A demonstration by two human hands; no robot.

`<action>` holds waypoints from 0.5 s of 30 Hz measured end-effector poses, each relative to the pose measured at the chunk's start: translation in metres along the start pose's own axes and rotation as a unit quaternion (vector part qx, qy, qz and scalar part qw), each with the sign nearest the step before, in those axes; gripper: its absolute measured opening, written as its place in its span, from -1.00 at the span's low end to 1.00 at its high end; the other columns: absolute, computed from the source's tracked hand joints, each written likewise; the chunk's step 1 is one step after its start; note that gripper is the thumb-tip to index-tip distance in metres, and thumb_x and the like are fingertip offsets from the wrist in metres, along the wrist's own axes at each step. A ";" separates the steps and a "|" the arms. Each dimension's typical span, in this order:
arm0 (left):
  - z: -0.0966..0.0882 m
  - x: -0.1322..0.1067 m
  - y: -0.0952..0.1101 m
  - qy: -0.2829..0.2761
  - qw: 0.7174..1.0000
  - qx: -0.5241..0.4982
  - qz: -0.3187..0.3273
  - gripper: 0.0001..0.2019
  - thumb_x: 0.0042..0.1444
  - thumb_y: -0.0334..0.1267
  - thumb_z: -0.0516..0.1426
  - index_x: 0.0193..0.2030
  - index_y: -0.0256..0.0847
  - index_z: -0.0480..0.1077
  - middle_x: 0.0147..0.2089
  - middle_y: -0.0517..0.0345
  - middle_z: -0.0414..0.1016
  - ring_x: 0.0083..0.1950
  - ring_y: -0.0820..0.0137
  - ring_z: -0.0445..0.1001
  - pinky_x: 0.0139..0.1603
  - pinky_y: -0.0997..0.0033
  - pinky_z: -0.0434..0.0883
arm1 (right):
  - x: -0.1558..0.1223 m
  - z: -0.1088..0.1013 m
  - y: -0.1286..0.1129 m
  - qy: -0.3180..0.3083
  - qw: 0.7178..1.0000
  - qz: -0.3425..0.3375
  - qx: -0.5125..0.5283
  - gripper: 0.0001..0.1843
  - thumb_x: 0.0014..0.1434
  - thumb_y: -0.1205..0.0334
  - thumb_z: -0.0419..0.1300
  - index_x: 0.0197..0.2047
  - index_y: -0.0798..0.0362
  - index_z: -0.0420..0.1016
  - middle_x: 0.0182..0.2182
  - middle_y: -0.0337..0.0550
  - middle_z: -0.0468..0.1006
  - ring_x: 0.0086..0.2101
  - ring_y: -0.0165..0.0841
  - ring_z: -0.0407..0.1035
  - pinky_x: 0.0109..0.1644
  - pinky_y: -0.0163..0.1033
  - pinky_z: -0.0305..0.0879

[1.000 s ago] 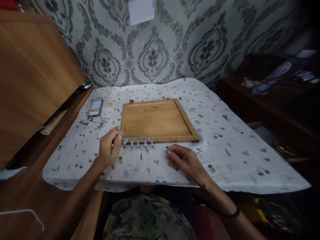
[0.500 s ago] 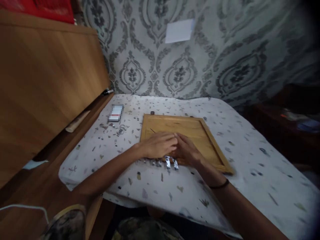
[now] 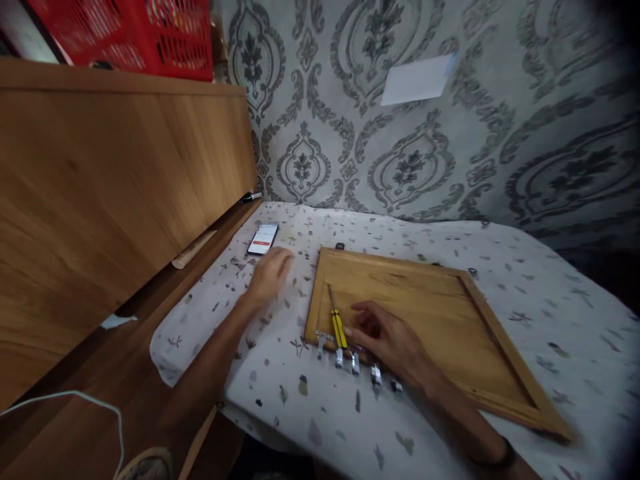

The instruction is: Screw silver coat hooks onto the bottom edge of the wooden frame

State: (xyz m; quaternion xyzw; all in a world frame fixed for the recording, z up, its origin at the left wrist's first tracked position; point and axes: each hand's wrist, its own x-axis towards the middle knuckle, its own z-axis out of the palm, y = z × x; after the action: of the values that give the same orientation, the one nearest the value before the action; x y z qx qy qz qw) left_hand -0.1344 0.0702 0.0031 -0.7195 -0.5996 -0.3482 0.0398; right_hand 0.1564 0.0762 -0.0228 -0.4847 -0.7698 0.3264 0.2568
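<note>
A wooden framed panel [image 3: 425, 300] lies flat on the patterned cloth. On its near left part rests a screwdriver [image 3: 339, 328] with a yellow and black handle, its tip pointing away from me. My right hand [image 3: 395, 340] hovers at the panel's near edge, right beside the handle, thumb and fingers apart and nothing seen between them. Several shiny metal pieces, hinge-like [image 3: 376, 375], sit in a row along that near edge. Left of the panel, my left hand [image 3: 267, 280] is over the cloth close to the phone [image 3: 263, 239]; motion smears its fingers.
A wooden cabinet [image 3: 125, 193] rises at the left, with a red plastic basket [image 3: 185, 43] on top. Behind the table stands a patterned wall bearing a white sheet [image 3: 419, 80]. A pale cable [image 3: 65, 395] runs at the lower left.
My hands, together over the panel before, have come apart: the left moved left toward the phone, the right stayed near the panel's front edge. The screwdriver now shows fully. The view has shifted.
</note>
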 end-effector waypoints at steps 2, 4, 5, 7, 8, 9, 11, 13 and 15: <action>-0.008 -0.001 -0.030 0.030 0.998 0.029 -0.056 -0.73 0.40 -0.42 -0.06 -0.07 -0.22 0.48 -0.06 -0.08 0.52 0.06 0.16 0.44 0.18 0.09 0.40 | -0.004 0.002 0.001 -0.005 1.000 -0.004 -0.026 -0.53 0.03 -0.11 0.31 -0.07 0.01 0.57 -0.33 -0.11 0.66 -0.33 -0.18 0.54 -0.24 -0.08 0.45; -0.014 -0.004 -0.052 0.027 0.995 0.048 -0.084 -0.72 0.32 -0.48 -0.02 -0.08 -0.22 0.51 -0.05 -0.09 0.50 0.07 0.12 0.41 0.19 0.05 0.39 | -0.007 0.004 0.004 -0.011 0.999 -0.013 -0.034 -0.56 0.08 -0.06 0.28 -0.05 0.00 0.57 -0.32 -0.11 0.67 -0.32 -0.18 0.56 -0.23 -0.10 0.46; -0.016 -0.006 -0.059 0.019 0.994 0.054 -0.091 -0.71 0.28 -0.51 0.00 -0.08 -0.22 0.52 -0.04 -0.10 0.50 0.09 0.11 0.40 0.19 0.04 0.39 | -0.007 0.004 0.006 -0.012 0.999 -0.021 -0.035 -0.59 0.11 -0.04 0.25 -0.03 0.00 0.57 -0.32 -0.11 0.68 -0.33 -0.19 0.56 -0.25 -0.11 0.47; -0.018 -0.010 -0.068 -0.008 0.993 0.061 -0.096 -0.65 0.20 -0.57 0.01 -0.06 -0.19 0.56 0.00 -0.08 0.50 0.10 0.12 0.39 0.20 0.07 0.39 | -0.009 0.003 0.007 -0.013 0.998 -0.044 -0.033 -0.63 0.18 0.00 0.20 -0.02 0.00 0.57 -0.34 -0.10 0.68 -0.36 -0.21 0.56 -0.27 -0.14 0.47; -0.018 -0.012 -0.070 -0.023 0.993 0.063 -0.098 -0.62 0.18 -0.59 0.02 -0.07 -0.18 0.57 0.01 -0.06 0.51 0.10 0.13 0.40 0.20 0.09 0.39 | -0.010 0.002 0.007 -0.015 0.998 -0.061 -0.031 -0.64 0.23 0.02 0.18 -0.01 0.01 0.58 -0.34 -0.09 0.67 -0.37 -0.23 0.56 -0.28 -0.15 0.48; -0.018 -0.014 -0.072 -0.037 0.992 0.064 -0.101 -0.61 0.16 -0.60 0.03 -0.08 -0.16 0.58 0.00 -0.04 0.52 0.10 0.14 0.40 0.19 0.10 0.39 | -0.011 0.000 0.006 -0.020 0.996 -0.081 -0.029 -0.64 0.27 0.04 0.15 0.02 0.01 0.59 -0.32 -0.08 0.67 -0.36 -0.24 0.56 -0.28 -0.15 0.49; -0.019 -0.016 -0.074 -0.060 0.990 0.064 -0.109 -0.64 0.16 -0.59 0.05 -0.15 -0.15 0.60 -0.04 -0.03 0.53 0.07 0.14 0.42 0.17 0.10 0.39 | -0.013 -0.004 0.004 -0.038 0.991 -0.127 -0.028 -0.63 0.34 0.08 0.10 0.06 0.00 0.61 -0.29 -0.06 0.66 -0.33 -0.24 0.57 -0.25 -0.15 0.52; -0.020 -0.018 -0.076 -0.070 0.988 0.060 -0.121 -0.69 0.17 -0.56 0.06 -0.22 -0.16 0.59 -0.09 -0.02 0.54 0.04 0.13 0.43 0.15 0.10 0.39 | -0.015 -0.007 0.002 -0.052 0.984 -0.165 -0.035 -0.64 0.38 0.11 0.08 0.06 -0.04 0.65 -0.27 -0.05 0.64 -0.31 -0.24 0.58 -0.22 -0.15 0.54; -0.024 -0.018 -0.078 -0.067 0.987 0.049 -0.136 -0.73 0.15 -0.54 0.09 -0.26 -0.16 0.58 -0.11 -0.02 0.55 0.02 0.14 0.44 0.14 0.12 0.39 | -0.017 -0.008 0.002 -0.058 0.980 -0.186 -0.042 -0.64 0.40 0.13 0.07 0.02 -0.06 0.68 -0.26 -0.03 0.63 -0.29 -0.24 0.59 -0.22 -0.16 0.56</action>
State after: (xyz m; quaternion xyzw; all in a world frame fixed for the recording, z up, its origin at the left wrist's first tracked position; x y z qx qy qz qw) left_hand -0.2153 0.0654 -0.0173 -0.6502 -0.7095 -0.2715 -0.0135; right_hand 0.1703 0.0636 -0.0205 -0.3234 -0.8731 0.2677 0.2477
